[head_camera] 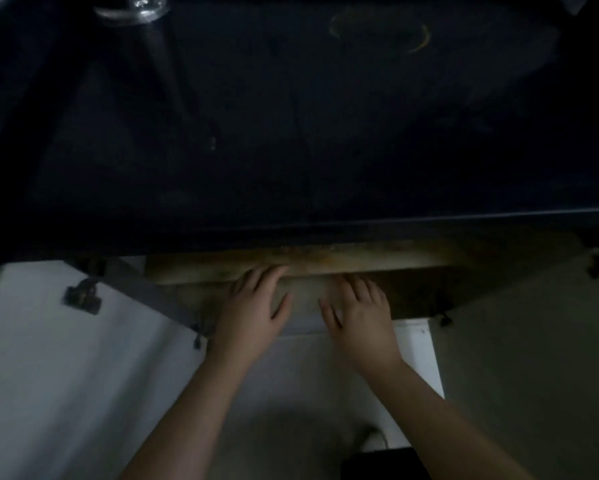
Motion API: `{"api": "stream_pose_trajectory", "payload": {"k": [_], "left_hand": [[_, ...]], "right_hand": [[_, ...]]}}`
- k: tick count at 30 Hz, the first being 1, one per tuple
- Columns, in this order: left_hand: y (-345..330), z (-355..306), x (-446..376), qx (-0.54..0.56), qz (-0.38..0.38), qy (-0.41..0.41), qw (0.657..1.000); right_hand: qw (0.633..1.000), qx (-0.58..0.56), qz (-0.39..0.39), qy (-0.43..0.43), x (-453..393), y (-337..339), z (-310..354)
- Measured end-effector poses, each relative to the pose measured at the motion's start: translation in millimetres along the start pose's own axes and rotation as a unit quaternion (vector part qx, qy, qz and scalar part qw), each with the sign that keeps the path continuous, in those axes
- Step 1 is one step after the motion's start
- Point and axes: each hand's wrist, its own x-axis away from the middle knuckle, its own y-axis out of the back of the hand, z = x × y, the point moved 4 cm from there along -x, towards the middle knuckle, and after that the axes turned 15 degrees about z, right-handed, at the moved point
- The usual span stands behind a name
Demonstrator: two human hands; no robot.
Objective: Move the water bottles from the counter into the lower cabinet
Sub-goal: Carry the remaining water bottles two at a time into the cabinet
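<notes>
Both hands (253, 306) (358, 311) — flat, inside cabinet (360, 261).

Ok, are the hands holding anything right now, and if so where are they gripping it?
Nothing is visibly held. The left hand and right hand reach with relaxed fingers into the open lower cabinet; their fingertips are in shadow, and no bottle shows.

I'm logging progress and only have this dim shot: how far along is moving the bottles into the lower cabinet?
Done: the lower cabinet stands open, left door swung out. In hand: no bottle; the left hand and right hand reach toward the cabinet's front edge, fingers relaxed. Left: unclear, since no bottles show on the dark counter or inside the cabinet.
</notes>
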Motion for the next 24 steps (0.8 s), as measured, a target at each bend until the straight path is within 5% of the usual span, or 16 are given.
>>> {"api": "stream_pose_trajectory", "payload": {"k": [10, 24], "left_hand": [[95, -117, 169, -0.114, 0.118, -0.045, 0.985], [177, -288, 273, -0.228, 0.167, -0.248, 0.926]], "right_hand": [[0.994, 0.051, 0.094, -0.011, 171, 139, 57], [0.982, 0.028, 0.006, -0.188, 413, 294, 56]]}}
